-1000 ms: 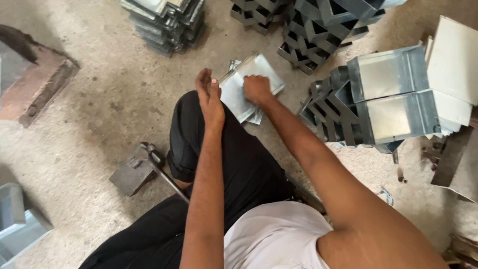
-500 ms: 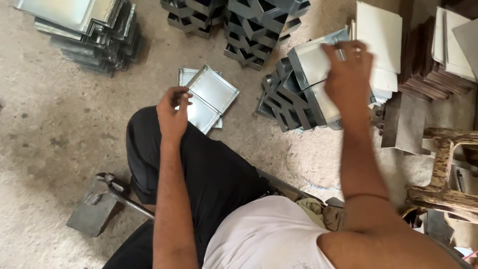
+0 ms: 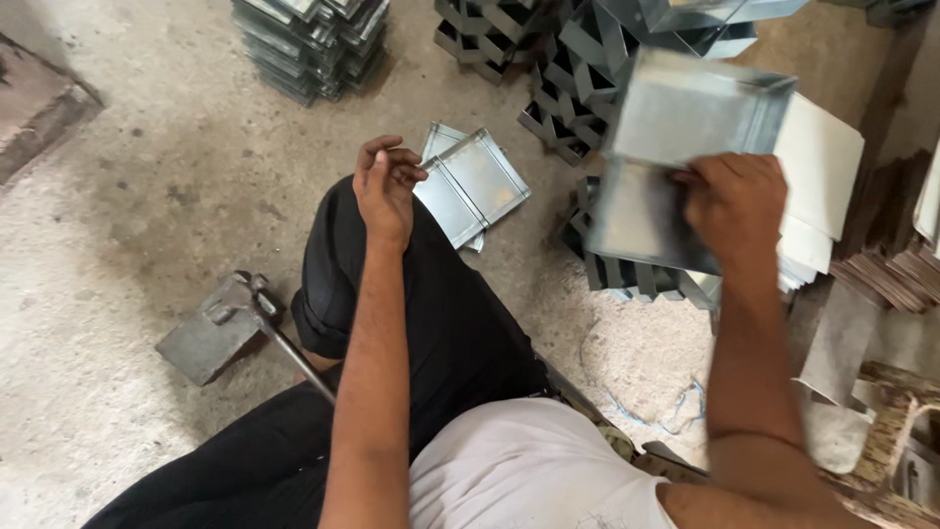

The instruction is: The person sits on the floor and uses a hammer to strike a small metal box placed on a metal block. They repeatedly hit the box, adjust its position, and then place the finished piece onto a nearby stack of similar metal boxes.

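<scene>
Overhead, the head camera looks down on a person seated on a concrete floor (image 3: 127, 196). Their right hand (image 3: 736, 201) grips a folded metal tray (image 3: 676, 162), fingers clamped over its near right edge, and holds it lifted above a stack (image 3: 636, 269) of like pieces. That tray's long axis runs from lower left to upper right, and its raised rims face the camera; it is blurred. Their left hand (image 3: 385, 186) rests on the raised knee with fingers loosely curled, holding nothing. Just beside its fingertips, on the floor, lies a second tray (image 3: 472, 184), flat, long axis tilted toward upper right. A hammer (image 3: 220, 328) lies left of the leg.
</scene>
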